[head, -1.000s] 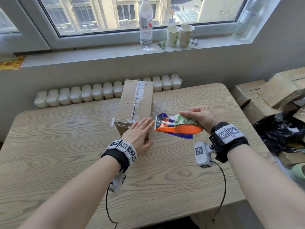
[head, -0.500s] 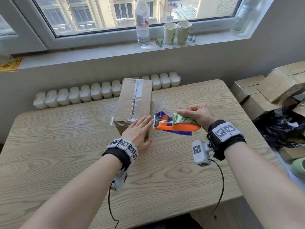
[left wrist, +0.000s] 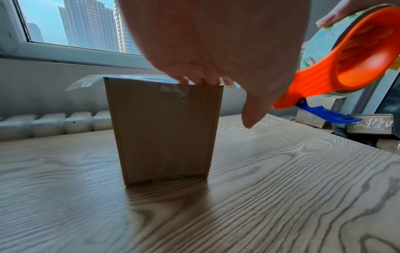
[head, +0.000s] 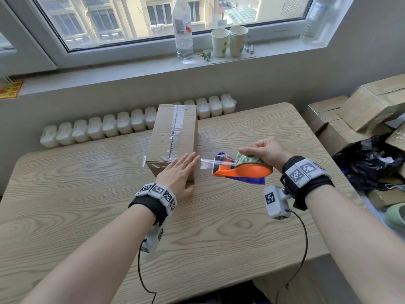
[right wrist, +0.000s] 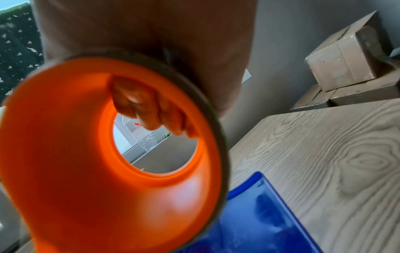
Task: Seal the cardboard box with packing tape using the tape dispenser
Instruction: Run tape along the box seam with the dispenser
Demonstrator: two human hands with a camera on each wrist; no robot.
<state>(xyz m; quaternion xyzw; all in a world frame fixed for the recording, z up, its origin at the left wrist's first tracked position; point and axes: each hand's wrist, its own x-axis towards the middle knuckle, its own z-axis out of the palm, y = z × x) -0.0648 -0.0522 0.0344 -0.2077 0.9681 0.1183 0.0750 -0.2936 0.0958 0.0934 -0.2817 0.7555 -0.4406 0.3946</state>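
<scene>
You stand at a pale wood-grain tabletop (head: 241, 227) set against a grey wall (head: 274, 84). A white radiator (head: 122, 126) runs behind it, under a sill (head: 135, 68) holding a bottle (head: 183, 34) and two cups (head: 229, 41). Daylight pours through the window (head: 135, 16); stacked cartons (head: 355, 113) sit right.

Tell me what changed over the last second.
The right hand pulled the dispenser rightward, away from the box, so a short strip of tape now trails from it. The left hand stayed flat on the box's near end; the box didn't move.
</scene>
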